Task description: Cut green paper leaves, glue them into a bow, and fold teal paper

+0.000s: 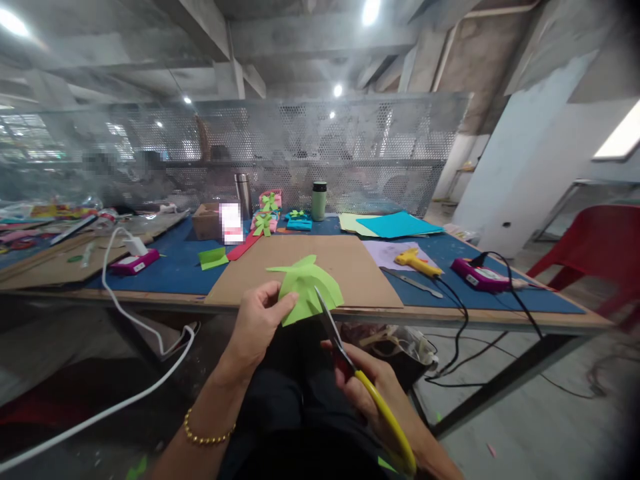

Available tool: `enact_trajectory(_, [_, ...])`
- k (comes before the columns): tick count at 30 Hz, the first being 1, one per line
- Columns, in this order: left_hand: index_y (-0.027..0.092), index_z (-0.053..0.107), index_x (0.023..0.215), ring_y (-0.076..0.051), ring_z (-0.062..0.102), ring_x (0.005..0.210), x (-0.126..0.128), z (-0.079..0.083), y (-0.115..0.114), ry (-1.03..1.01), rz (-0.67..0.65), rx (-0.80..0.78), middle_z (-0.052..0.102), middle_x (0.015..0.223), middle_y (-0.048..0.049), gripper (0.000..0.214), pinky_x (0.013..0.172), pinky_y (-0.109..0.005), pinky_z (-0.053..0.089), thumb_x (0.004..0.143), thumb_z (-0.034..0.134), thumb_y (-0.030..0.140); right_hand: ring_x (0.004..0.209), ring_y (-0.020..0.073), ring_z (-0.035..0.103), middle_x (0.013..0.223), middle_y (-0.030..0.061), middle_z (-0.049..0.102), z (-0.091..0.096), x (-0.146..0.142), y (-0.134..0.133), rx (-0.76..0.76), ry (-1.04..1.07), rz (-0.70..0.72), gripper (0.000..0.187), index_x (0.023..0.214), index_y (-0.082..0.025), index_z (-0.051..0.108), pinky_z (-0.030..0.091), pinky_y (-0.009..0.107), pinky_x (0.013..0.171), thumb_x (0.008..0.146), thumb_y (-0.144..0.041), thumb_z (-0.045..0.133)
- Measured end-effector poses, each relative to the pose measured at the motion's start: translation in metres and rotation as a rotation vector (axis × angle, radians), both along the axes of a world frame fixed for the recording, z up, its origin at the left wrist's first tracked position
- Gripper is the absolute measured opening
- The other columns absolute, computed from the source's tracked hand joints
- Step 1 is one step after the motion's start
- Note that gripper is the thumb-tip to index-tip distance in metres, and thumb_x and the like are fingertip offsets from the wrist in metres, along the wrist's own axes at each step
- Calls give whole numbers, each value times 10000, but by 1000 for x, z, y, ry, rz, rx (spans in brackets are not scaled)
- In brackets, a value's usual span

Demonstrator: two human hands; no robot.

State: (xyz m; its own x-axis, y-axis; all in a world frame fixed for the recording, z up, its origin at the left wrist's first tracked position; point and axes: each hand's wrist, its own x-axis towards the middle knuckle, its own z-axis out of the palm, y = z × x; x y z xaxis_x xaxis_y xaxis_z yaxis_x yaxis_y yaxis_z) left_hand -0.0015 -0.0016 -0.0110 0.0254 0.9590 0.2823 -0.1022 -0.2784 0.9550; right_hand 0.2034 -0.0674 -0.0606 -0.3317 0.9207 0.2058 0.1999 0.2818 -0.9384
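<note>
My left hand [260,317] pinches a light green sheet of paper [305,290] between thumb and fingers, held up just in front of the table edge. The paper is folded or partly cut, with pointed strips standing out at its top and left. Wrapped round yellow-handled scissors [385,417] is my right hand [370,380], lower and to the right. The scissor blades point up and to the left, with their tips at the right part of the paper. Whether the blades are parted is hard to see.
A brown cardboard sheet [320,257] covers the table's middle. To its right lie a yellow glue gun [417,261], a craft knife [413,283] and a purple power strip [480,275]. Blue paper [397,225], a green bottle [319,201] and paper bows [264,223] are farther back. A white cable [150,387] hangs at left.
</note>
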Motion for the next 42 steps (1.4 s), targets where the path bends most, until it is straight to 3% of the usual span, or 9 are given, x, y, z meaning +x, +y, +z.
enact_trajectory(10, [149, 653, 726, -122, 545, 627, 0, 0, 0, 18, 10, 21, 607, 654, 18, 192, 588, -211, 427, 777, 716, 323, 583, 107, 380, 747, 4, 489, 5, -4, 1, 35, -17, -14, 740, 1260, -96, 621, 302, 210, 460, 841, -700, 541])
enact_trajectory(24, [144, 695, 784, -125, 561, 639, -2, 0, 0, 37, 2, 44, 651, 705, 5, 189, 595, -210, 433, 798, 712, 333, 558, 93, 344, 744, -3, 470, 3, -2, 1, -27, -15, -32, 722, 1284, -126, 629, 280, 202, 441, 815, -674, 607])
enact_trajectory(32, [145, 679, 763, -125, 559, 641, -2, 5, -3, 24, -12, 17, 653, 706, 2, 191, 598, -211, 444, 786, 724, 329, 617, 122, 380, 727, -4, 480, 7, -1, 2, 37, -30, -20, 752, 1245, -119, 653, 319, 239, 526, 800, -721, 590])
enact_trajectory(42, [146, 722, 798, -133, 577, 656, -3, 5, -3, 4, -26, 17, 678, 728, -11, 190, 605, -216, 456, 773, 735, 334, 633, 132, 373, 723, -4, 465, 9, -1, 1, 15, -16, -4, 787, 1237, -112, 654, 300, 252, 548, 775, -746, 596])
